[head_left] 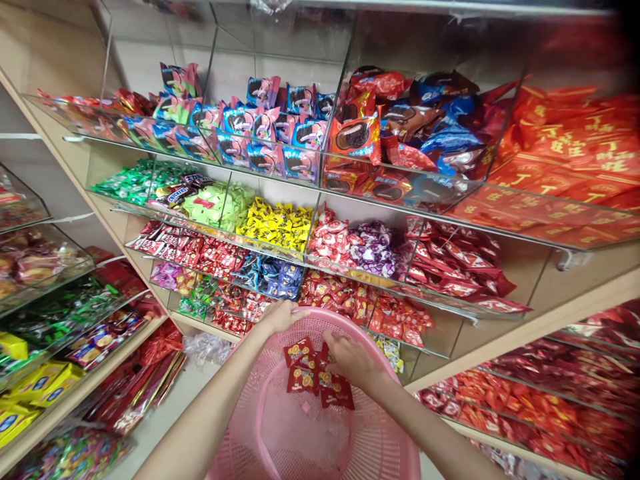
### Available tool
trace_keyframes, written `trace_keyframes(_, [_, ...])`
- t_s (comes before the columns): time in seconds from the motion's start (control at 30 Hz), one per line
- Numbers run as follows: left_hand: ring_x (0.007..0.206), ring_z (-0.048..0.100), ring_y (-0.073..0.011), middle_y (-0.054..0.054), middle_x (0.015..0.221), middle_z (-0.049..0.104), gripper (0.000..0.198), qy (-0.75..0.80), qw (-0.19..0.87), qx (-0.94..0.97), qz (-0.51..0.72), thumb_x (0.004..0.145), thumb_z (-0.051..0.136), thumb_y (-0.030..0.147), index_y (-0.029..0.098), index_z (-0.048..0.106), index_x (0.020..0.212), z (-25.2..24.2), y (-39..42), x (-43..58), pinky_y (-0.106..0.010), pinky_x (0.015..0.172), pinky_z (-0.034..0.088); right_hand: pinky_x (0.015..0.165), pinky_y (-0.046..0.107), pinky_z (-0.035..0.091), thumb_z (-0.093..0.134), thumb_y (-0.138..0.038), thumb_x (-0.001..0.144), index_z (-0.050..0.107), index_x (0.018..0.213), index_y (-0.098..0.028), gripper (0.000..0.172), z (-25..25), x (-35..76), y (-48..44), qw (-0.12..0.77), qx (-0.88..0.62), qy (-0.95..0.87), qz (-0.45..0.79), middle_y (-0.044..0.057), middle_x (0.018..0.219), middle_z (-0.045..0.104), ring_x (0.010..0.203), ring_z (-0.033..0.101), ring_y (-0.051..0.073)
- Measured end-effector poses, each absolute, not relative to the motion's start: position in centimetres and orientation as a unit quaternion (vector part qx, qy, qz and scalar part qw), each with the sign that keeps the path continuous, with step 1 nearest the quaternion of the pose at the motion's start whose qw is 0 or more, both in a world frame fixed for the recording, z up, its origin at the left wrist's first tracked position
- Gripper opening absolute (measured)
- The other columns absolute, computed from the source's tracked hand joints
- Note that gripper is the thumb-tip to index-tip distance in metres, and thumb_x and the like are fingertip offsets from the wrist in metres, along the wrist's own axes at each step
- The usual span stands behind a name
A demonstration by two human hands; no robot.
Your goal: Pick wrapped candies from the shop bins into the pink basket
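1. Here, a wall of wooden shelves (525, 333) is seen, filling the view from left to right.
2. The shelves are fitted with tilted clear bins (280, 40), which are filled with wrapped sweets and biscuits in many colours; one low bin (350, 297) is stocked with small red packs and lies just behind the hands.
3. A pink basket (280, 433) with latticed walls is held up in front of the lowest bins, its mouth turned towards the camera.
4. The basket's far rim is gripped by the left hand (281, 315), with the fingers curled closed over the edge.
5. The right hand (353, 360) is placed within the basket's mouth and is closed on a bunch of packets.
6. The red packets (310, 380), printed with orange rounds, are fanned out from the right hand's fingers and are hung over the inside of the basket, just below its far rim.
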State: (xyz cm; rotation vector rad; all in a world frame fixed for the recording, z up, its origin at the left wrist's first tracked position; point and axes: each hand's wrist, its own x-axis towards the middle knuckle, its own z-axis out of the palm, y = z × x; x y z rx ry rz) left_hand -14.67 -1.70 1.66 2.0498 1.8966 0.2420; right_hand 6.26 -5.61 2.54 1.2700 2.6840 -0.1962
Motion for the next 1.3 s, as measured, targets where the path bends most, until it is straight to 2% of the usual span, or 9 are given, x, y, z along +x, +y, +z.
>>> trace_keyframes(0.17, [0.071, 0.062, -0.0221, -0.005, 0.071, 0.066, 0.057, 0.666, 0.166, 0.723, 0.079, 0.073, 0.026, 0.068, 0.022, 0.059, 0.068, 2.0, -1.6, -14.3, -0.026, 0.055, 0.036, 0.080, 0.033, 0.043, 0.065, -0.023, 0.069, 0.044, 0.116, -0.016, 0.052, 2.1, 5.0, -4.3, 0.072, 0.409, 0.906, -0.076, 0.014, 0.113, 0.054, 0.100, 0.054, 0.027])
trace_keyframes(0.27, [0.072, 0.062, -0.0224, -0.005, 0.071, 0.066, 0.057, 0.659, 0.164, 0.730, 0.079, 0.073, 0.026, 0.069, 0.022, 0.059, 0.067, 2.2, -1.4, -13.8, -0.026, 0.056, 0.037, 0.094, 0.034, 0.035, 0.062, -0.023, 0.071, 0.043, 0.118, -0.017, 0.051, 1.3, 4.0, -3.0, 0.022, 0.338, 0.931, -0.139, 0.011, 0.126, 0.046, 0.114, 0.044, 0.025])
trace_keyframes(0.33, [0.073, 0.062, -0.0235, -0.006, 0.072, 0.066, 0.058, 0.655, 0.160, 0.734, 0.079, 0.072, 0.026, 0.070, 0.023, 0.059, 0.068, 2.3, -1.2, -13.4, -0.027, 0.056, 0.038, 0.097, 0.032, 0.032, 0.062, -0.021, 0.070, 0.045, 0.116, -0.017, 0.048, 0.4, 3.0, -2.3, 0.005, 0.288, 0.940, -0.183, 0.009, 0.127, 0.045, 0.116, 0.041, 0.022])
trace_keyframes(0.6, [0.075, 0.062, -0.0248, -0.007, 0.073, 0.067, 0.060, 0.651, 0.149, 0.741, 0.072, 0.073, 0.022, 0.070, 0.023, 0.059, 0.069, 2.3, -1.1, -13.4, -0.028, 0.058, 0.039, 0.087, 0.029, 0.040, 0.061, -0.018, 0.068, 0.051, 0.104, -0.018, 0.037, -0.9, 1.5, -1.9, -0.007, 0.283, 0.934, -0.216, 0.005, 0.112, 0.054, 0.100, 0.051, 0.019])
trace_keyframes(0.73, [0.076, 0.063, -0.0241, -0.007, 0.075, 0.068, 0.059, 0.652, 0.152, 0.739, 0.068, 0.073, 0.023, 0.070, 0.023, 0.060, 0.070, 2.3, -1.1, -13.5, -0.027, 0.059, 0.040, 0.090, 0.030, 0.038, 0.062, -0.019, 0.066, 0.048, 0.108, -0.017, 0.044, -0.8, 1.8, -2.0, -0.006, 0.283, 0.938, -0.199, 0.007, 0.115, 0.052, 0.104, 0.049, 0.020])
trace_keyframes(0.8, [0.076, 0.063, -0.0244, -0.007, 0.074, 0.068, 0.060, 0.655, 0.152, 0.738, 0.067, 0.073, 0.023, 0.070, 0.023, 0.060, 0.069, 2.4, -1.1, -13.5, -0.028, 0.059, 0.040, 0.090, 0.030, 0.037, 0.061, -0.018, 0.068, 0.049, 0.107, -0.017, 0.042, -1.0, 1.9, -2.0, -0.007, 0.271, 0.944, -0.187, 0.007, 0.115, 0.052, 0.104, 0.048, 0.020])
trace_keyframes(0.97, [0.077, 0.063, -0.0251, -0.007, 0.073, 0.067, 0.060, 0.657, 0.150, 0.735, 0.068, 0.073, 0.023, 0.069, 0.022, 0.060, 0.069, 2.8, -1.3, -13.3, -0.028, 0.059, 0.040, 0.081, 0.030, 0.041, 0.062, -0.020, 0.068, 0.051, 0.102, -0.019, 0.036, -1.5, 2.0, -2.1, 0.009, 0.280, 0.938, -0.203, 0.005, 0.103, 0.056, 0.093, 0.052, 0.020])
trace_keyframes(1.17, [0.076, 0.063, -0.0236, -0.006, 0.073, 0.067, 0.059, 0.655, 0.151, 0.737, 0.070, 0.074, 0.023, 0.069, 0.023, 0.060, 0.069, 2.6, -1.3, -13.5, -0.027, 0.059, 0.040, 0.080, 0.032, 0.040, 0.061, -0.024, 0.067, 0.047, 0.108, -0.019, 0.044, -0.6, 2.0, -2.2, 0.006, 0.305, 0.925, -0.227, 0.008, 0.108, 0.054, 0.096, 0.050, 0.022])
trace_keyframes(1.3, [0.076, 0.063, -0.0242, -0.007, 0.073, 0.067, 0.059, 0.653, 0.148, 0.739, 0.071, 0.074, 0.023, 0.068, 0.023, 0.061, 0.071, 2.4, -1.2, -13.6, -0.028, 0.060, 0.041, 0.082, 0.034, 0.039, 0.056, -0.027, 0.069, 0.035, 0.123, -0.015, 0.060, 0.4, 1.8, -3.0, -0.020, 0.327, 0.917, -0.228, 0.012, 0.114, 0.050, 0.102, 0.048, 0.025])
